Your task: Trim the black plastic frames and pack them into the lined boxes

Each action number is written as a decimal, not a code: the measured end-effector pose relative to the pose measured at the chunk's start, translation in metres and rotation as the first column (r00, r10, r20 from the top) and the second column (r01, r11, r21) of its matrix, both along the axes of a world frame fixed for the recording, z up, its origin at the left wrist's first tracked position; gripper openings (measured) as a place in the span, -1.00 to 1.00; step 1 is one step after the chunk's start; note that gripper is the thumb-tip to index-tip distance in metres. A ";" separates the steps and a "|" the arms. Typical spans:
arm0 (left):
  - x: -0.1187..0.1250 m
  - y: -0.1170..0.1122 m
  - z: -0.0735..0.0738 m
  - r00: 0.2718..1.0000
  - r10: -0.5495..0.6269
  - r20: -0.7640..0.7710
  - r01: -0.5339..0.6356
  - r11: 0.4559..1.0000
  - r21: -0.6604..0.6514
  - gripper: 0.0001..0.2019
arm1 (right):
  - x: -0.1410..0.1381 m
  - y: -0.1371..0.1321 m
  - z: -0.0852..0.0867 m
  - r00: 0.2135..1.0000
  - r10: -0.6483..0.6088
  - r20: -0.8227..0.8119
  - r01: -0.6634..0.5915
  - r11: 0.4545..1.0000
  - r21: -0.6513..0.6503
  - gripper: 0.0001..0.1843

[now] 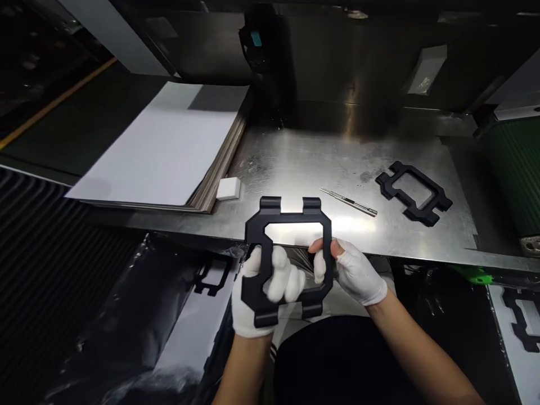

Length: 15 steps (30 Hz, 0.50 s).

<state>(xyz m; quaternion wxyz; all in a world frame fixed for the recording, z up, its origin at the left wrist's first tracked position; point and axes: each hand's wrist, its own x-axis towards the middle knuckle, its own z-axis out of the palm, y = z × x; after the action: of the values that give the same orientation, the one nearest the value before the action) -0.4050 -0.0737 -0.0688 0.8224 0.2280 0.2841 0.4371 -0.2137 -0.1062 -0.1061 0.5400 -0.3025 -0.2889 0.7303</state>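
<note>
A black plastic frame (256, 232) with a large opening and tabs on two sides is held up in front of me, just off the bench's front edge. My left hand (247, 306), in a white glove, grips its left side from behind, and the gloved fingers show through the opening. On the right side, my right hand (358, 275) pinches the frame between thumb and fingers; the thumb and one fingertip stick out bare from its white glove. A similar black frame (436, 194) lies on the metal bench, to the right of a slim metal craft knife (349, 202).
On the metal bench (287, 157), a thick stack of white sheets (169, 140) stands at left beside a small white block (228, 188). Below are black plastic-lined containers, with one frame (213, 275) at left and another (523, 318) at right on white sheets.
</note>
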 end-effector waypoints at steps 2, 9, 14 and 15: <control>-0.015 -0.002 0.005 0.942 0.047 -0.333 -0.024 0.997 0.073 -0.59 | -0.001 -0.004 0.009 0.997 0.006 0.082 -0.007 1.000 0.009 -0.40; -0.080 -0.050 0.012 -0.027 0.147 -0.989 0.205 0.969 0.139 -0.76 | -0.056 -0.024 0.031 0.701 0.360 0.616 -0.519 0.850 0.094 -0.38; -0.217 -0.046 -0.039 -0.574 0.023 -0.819 0.005 1.000 0.025 -0.67 | -0.073 -0.020 0.018 0.214 0.188 0.959 -0.666 0.746 0.003 -0.60; -0.247 -0.043 -0.056 -0.607 -0.057 -0.793 -0.056 0.998 -0.028 -0.65 | -0.066 -0.017 0.014 0.177 0.220 0.959 -0.679 0.733 -0.042 -0.60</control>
<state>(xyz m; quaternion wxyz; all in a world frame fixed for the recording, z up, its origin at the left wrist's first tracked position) -0.6515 -0.1170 -0.1253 0.1162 0.4667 0.8765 -0.0203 -0.2801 -0.1233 -0.0917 0.0760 -0.4388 -0.7591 0.4748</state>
